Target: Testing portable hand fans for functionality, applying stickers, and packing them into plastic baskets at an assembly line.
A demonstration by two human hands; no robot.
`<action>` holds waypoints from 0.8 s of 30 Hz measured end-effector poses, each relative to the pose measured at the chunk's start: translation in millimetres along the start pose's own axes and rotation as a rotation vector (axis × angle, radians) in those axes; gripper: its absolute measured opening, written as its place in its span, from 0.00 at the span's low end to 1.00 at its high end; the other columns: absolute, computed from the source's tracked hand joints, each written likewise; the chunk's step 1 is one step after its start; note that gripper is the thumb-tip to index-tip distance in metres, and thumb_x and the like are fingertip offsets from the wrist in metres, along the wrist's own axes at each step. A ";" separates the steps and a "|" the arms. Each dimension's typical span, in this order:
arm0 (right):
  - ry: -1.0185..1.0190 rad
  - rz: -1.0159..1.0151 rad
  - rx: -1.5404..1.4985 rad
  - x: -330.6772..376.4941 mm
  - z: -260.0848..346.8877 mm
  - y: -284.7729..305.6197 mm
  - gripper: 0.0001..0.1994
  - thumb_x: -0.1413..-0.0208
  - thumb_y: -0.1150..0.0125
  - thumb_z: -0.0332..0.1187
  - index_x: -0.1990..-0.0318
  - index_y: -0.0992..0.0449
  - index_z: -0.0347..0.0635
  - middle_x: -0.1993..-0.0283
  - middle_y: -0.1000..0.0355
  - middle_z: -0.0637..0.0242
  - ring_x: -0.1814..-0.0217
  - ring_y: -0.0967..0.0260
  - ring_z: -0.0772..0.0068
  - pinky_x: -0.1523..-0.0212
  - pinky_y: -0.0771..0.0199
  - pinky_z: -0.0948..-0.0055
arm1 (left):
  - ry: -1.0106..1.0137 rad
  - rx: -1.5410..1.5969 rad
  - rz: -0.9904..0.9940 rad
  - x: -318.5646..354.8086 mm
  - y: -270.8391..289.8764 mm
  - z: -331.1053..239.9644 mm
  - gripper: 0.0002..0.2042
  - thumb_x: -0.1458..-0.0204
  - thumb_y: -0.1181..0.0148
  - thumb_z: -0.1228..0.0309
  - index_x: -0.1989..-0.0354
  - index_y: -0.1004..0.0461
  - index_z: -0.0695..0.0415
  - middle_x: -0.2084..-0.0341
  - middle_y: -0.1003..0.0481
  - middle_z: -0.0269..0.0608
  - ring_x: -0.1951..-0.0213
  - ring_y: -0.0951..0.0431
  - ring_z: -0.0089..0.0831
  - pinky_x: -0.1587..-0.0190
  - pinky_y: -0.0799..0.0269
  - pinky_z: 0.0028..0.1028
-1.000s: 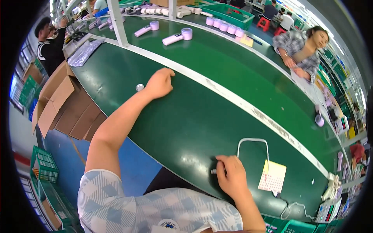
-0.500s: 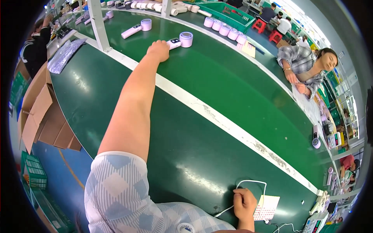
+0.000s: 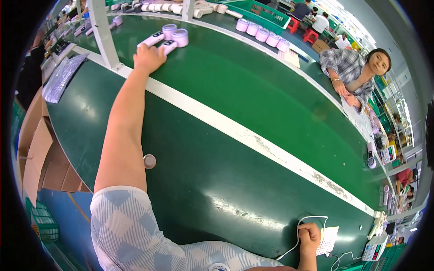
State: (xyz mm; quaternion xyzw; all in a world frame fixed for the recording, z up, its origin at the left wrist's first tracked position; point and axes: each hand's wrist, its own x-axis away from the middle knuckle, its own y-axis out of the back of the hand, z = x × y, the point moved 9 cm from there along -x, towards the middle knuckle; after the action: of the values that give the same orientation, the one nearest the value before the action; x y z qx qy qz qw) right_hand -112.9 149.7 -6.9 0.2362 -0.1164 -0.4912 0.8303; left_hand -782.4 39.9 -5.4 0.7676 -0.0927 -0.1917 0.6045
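Observation:
My left hand [image 3: 149, 58] reaches far across to the green belt. Its fingers are closed around the handle ends of two lilac handheld devices, each a slim handle with a round drum-shaped head. The nearer device [image 3: 180, 38] lies against the other device [image 3: 169, 31], heads side by side. Fingers hide the lower handle ends. At the lower right, my right hand [image 3: 309, 237] is curled, with a white cable [image 3: 298, 244] pinched in its fingers and looping above it. A printed paper sheet [image 3: 329, 239] lies beside that hand.
A white rail [image 3: 217, 118] separates the belt from my dark green table. A small round disc [image 3: 149, 161] lies by my left forearm. Several lilac round parts [image 3: 262, 35] stand near a green crate [image 3: 257, 16]. A co-worker [image 3: 352, 74] sits across the belt. Cardboard boxes [image 3: 38, 158] stand at left.
My left hand has moved left with one lilac device, bringing it beside the other. The disc has come into view by my forearm. My right hand still holds the cable; the view has shifted.

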 end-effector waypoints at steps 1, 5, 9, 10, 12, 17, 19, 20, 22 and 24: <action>-0.023 -0.013 -0.016 -0.5 -0.7 -0.3 0.07 0.58 0.54 0.19 0.74 0.29 0.36 0.83 0.38 0.69 0.83 0.47 0.80 0.80 0.47 0.84 | 0.006 -0.014 -0.150 -8.5 6.8 10.8 0.26 0.50 0.63 0.50 0.57 0.28 0.58 0.49 0.41 0.53 0.48 0.40 0.45 0.47 0.46 0.40; -0.114 -0.074 -0.076 -1.0 -4.9 -1.1 0.07 0.57 0.56 0.19 0.74 0.29 0.36 0.84 0.39 0.70 0.83 0.47 0.81 0.80 0.47 0.85 | -0.010 -0.076 -0.500 -29.8 10.2 34.9 0.23 0.54 0.56 0.48 0.60 0.25 0.52 0.44 0.47 0.52 0.46 0.43 0.43 0.45 0.49 0.36; -0.165 -0.108 -0.101 4.8 -8.1 -1.5 0.08 0.57 0.57 0.19 0.74 0.30 0.36 0.85 0.39 0.70 0.83 0.47 0.82 0.81 0.47 0.85 | -0.030 0.057 -0.377 -42.3 6.8 40.5 0.25 0.58 0.54 0.46 0.59 0.25 0.50 0.49 0.40 0.52 0.50 0.37 0.43 0.49 0.43 0.36; -0.167 -0.102 -0.106 3.0 -9.9 -1.9 0.08 0.57 0.57 0.19 0.74 0.30 0.36 0.85 0.39 0.70 0.83 0.47 0.82 0.81 0.47 0.85 | -0.012 0.138 -0.201 -42.8 2.2 40.2 0.25 0.58 0.55 0.46 0.58 0.26 0.49 0.51 0.39 0.51 0.51 0.37 0.43 0.49 0.43 0.36; -0.171 -0.086 -0.124 -1.1 -13.8 -1.7 0.07 0.56 0.57 0.19 0.74 0.30 0.35 0.85 0.39 0.70 0.83 0.47 0.82 0.81 0.47 0.85 | 0.022 0.291 0.147 -31.7 -7.4 31.6 0.27 0.60 0.56 0.45 0.56 0.27 0.49 0.54 0.37 0.50 0.53 0.35 0.42 0.50 0.42 0.37; -0.131 -0.061 -0.144 1.4 -11.5 -0.5 0.07 0.56 0.57 0.19 0.73 0.29 0.35 0.84 0.39 0.70 0.83 0.48 0.82 0.80 0.48 0.86 | -0.015 0.046 -0.023 -3.8 15.9 -22.5 0.27 0.61 0.56 0.45 0.58 0.26 0.50 0.59 0.34 0.52 0.59 0.31 0.44 0.58 0.34 0.32; -0.129 -0.032 -0.099 0.5 -14.4 -0.8 0.06 0.55 0.52 0.20 0.73 0.28 0.36 0.82 0.35 0.69 0.82 0.45 0.81 0.80 0.45 0.85 | -0.071 0.218 0.030 -15.0 -4.6 -8.3 0.27 0.60 0.56 0.47 0.57 0.27 0.50 0.58 0.34 0.53 0.60 0.31 0.44 0.57 0.35 0.32; -0.127 -0.051 -0.113 0.6 -14.5 2.6 0.06 0.55 0.52 0.20 0.73 0.28 0.36 0.82 0.35 0.69 0.82 0.45 0.81 0.80 0.45 0.85 | -0.092 0.217 0.019 -14.5 -9.1 -10.4 0.27 0.60 0.56 0.47 0.57 0.27 0.50 0.58 0.34 0.53 0.60 0.31 0.44 0.57 0.35 0.32; -0.079 0.045 0.005 -1.7 -7.8 -8.3 0.07 0.55 0.53 0.19 0.72 0.28 0.37 0.82 0.37 0.71 0.82 0.47 0.83 0.80 0.48 0.86 | 0.130 0.134 -0.098 -10.6 -4.8 3.9 0.25 0.58 0.57 0.48 0.55 0.28 0.50 0.58 0.34 0.57 0.60 0.32 0.47 0.57 0.35 0.34; -0.068 0.062 0.022 -1.9 -3.9 -8.5 0.06 0.55 0.51 0.21 0.72 0.27 0.38 0.81 0.35 0.71 0.81 0.45 0.82 0.79 0.46 0.86 | 0.098 0.053 -0.063 -2.1 8.4 -18.3 0.25 0.57 0.57 0.49 0.55 0.29 0.50 0.58 0.34 0.56 0.61 0.32 0.48 0.58 0.34 0.34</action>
State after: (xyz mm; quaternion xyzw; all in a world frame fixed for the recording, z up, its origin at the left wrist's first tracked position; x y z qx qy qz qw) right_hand -118.6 149.0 -14.5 0.2248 -0.1570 -0.4715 0.8381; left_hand -776.2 54.9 6.7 0.7943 -0.0440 -0.1704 0.5815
